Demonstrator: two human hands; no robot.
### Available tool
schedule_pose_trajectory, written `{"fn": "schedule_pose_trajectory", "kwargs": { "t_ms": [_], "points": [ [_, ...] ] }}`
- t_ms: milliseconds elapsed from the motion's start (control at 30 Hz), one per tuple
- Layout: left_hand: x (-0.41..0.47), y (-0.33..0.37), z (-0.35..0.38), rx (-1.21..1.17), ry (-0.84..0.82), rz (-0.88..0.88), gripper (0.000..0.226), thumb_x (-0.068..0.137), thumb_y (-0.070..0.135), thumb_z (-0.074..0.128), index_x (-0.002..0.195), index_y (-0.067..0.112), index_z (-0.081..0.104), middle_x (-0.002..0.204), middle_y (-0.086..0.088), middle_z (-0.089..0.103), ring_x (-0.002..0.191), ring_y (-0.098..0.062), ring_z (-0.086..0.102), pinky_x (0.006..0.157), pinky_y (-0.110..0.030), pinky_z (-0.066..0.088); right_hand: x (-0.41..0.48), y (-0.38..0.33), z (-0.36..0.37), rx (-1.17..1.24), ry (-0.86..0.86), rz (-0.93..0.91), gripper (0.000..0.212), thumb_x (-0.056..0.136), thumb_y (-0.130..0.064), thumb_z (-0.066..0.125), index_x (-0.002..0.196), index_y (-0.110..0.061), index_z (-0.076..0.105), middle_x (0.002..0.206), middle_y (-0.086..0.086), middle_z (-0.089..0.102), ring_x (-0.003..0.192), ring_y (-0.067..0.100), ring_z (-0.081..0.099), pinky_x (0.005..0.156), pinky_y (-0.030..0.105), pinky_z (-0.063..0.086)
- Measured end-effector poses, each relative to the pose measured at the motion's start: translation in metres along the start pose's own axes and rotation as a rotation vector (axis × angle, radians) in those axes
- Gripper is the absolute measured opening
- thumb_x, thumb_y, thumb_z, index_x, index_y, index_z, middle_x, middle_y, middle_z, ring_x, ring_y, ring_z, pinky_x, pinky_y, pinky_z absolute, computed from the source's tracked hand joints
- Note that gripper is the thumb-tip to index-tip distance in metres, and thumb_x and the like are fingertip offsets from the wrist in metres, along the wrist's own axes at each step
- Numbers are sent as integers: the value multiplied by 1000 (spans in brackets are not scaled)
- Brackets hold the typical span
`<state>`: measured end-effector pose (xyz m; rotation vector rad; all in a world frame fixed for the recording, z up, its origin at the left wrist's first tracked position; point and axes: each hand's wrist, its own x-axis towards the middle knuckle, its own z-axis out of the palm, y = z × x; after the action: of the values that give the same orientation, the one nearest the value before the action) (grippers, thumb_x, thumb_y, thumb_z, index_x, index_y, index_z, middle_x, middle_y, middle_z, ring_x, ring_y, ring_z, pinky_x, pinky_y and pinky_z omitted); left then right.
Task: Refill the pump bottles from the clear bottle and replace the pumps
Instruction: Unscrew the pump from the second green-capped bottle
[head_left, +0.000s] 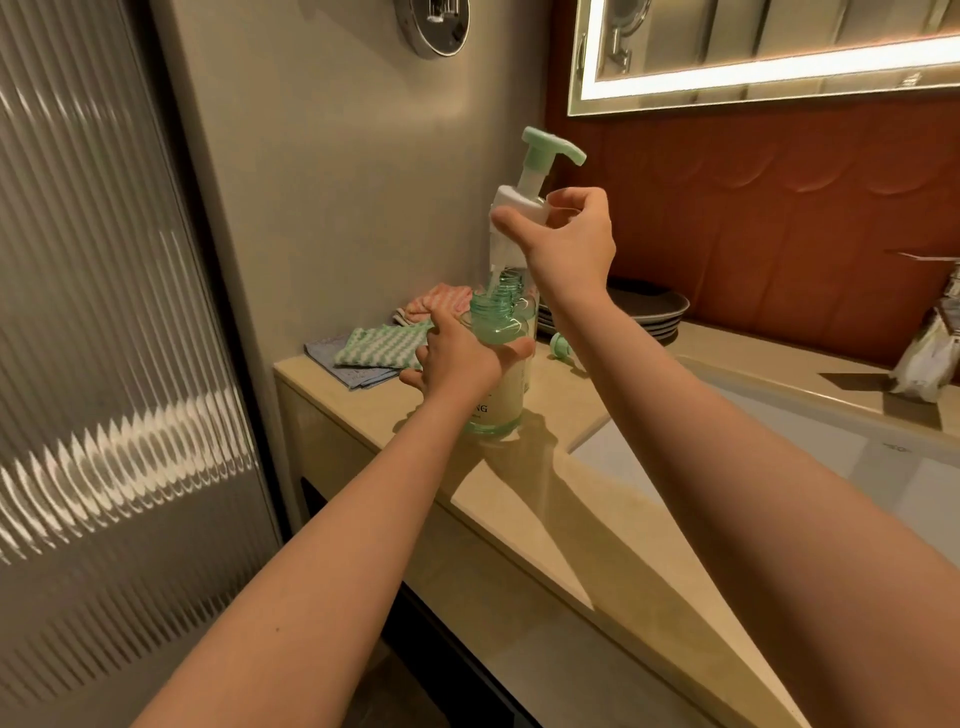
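left hand (457, 358) grips the pump bottle (498, 402) on the table (519, 493); right hand (571, 234) pinches the pump (524, 200) at its collar. a tilted dip tube (494, 271) could catch the neck and tip the bottle.

The person shows only as two arms and two hands. The left forearm (322, 545) and the right forearm (727, 441) are bare along all their visible length, from the lower edge of the view to the wrists, smooth and slender. A tiny dark spot sits on the left forearm near the lower edge. The left hand (457, 358) and right hand (566, 234) are bare-skinned; the fingernails are too small to make out.
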<state>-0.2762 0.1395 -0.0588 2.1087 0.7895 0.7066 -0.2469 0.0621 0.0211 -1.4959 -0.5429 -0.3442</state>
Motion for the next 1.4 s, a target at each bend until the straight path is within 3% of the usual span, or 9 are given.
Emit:
{"fn": "schedule_pose_trajectory", "kwargs": {
  "t_ms": [167, 367, 633, 733, 833, 967, 1133, 1300, 1400],
  "points": [
    [-1, 3, -4, 30, -37, -19, 104, 67, 61, 70, 141, 12, 16, 146, -8, 37, 135, -33, 29, 106, -52, 13, 10, -17, -6, 19, 42, -49, 53, 72, -28, 79, 113, -10, 49, 95, -7, 50, 88, 6, 50, 80, 21, 47],
    [-5, 12, -11, 80, -81, -42, 117, 68, 62, 69, 147, 8, 2, 152, -10, 26, 139, -34, 23, 109, -53, 9, 11, -27, -11, 32, 56, -99, 52, 73, -28, 78, 114, -11, 50, 90, -13, 47, 76, -3, 45, 63, 3, 39],
    [-8, 23, -21, 59, -60, -16, 106, 61, 66, 71, 144, 20, 23, 152, -9, 23, 140, -32, 19, 109, -56, 11, 19, -41, -27, 41, 116, -161, 53, 74, -27, 77, 115, -9, 49, 83, -19, 43, 74, -5, 47, 70, 8, 42],
    [-12, 39, -32, 45, 113, 97, 91, 73, 53, 66, 143, 15, 22, 149, -10, 26, 137, -30, 23, 109, -48, 18, 25, -47, -38, 4, 149, -214, 54, 74, -28, 77, 116, -9, 49, 87, -17, 45, 78, -2, 48, 71, 7, 42],
    [-17, 62, -40, -81, 296, 380, 66, 78, 25, 60, 136, 13, 33, 139, -9, 34, 127, -24, 32, 101, -31, 24, 35, -47, -55, -145, 137, -288, 54, 75, -30, 76, 117, -8, 48, 99, -9, 47, 87, 0, 47, 67, 2, 40],
    [-34, 93, -35, -347, 181, 553, 56, 76, -6, 49, 130, 7, 38, 132, -9, 38, 120, -18, 39, 92, -15, 30, 46, -24, -75, -337, 7, -224, 53, 76, -29, 74, 118, -8, 49, 103, -4, 47, 93, 6, 47, 63, 7, 41],
    [-41, 90, 1, -481, -61, 354, 56, 80, -10, 46, 133, 8, 36, 132, -10, 40, 121, -21, 42, 100, -31, 39, 45, 24, -84, -574, -172, -77, 48, 73, -31, 76, 110, -7, 57, 101, 0, 54, 88, 10, 51, 57, 12, 37],
    [-35, 76, 31, -449, -263, 55, 52, 94, 3, 36, 144, 12, 27, 144, -7, 37, 126, -23, 43, 89, -28, 38, 45, 58, -86, -787, -394, 128, 36, 73, -28, 76, 97, -2, 69, 83, 4, 60, 74, 12, 54, 58, 21, 41],
    [-25, 65, 41, -406, -299, -83, 54, 95, 5, 32, 147, 13, 22, 149, -8, 33, 128, -28, 41, 94, -34, 38, 40, 76, -80, -871, -459, 201, 29, 74, -30, 75, 89, -6, 68, 75, 2, 58, 70, 13, 53, 51, 19, 35]
  ]
}}
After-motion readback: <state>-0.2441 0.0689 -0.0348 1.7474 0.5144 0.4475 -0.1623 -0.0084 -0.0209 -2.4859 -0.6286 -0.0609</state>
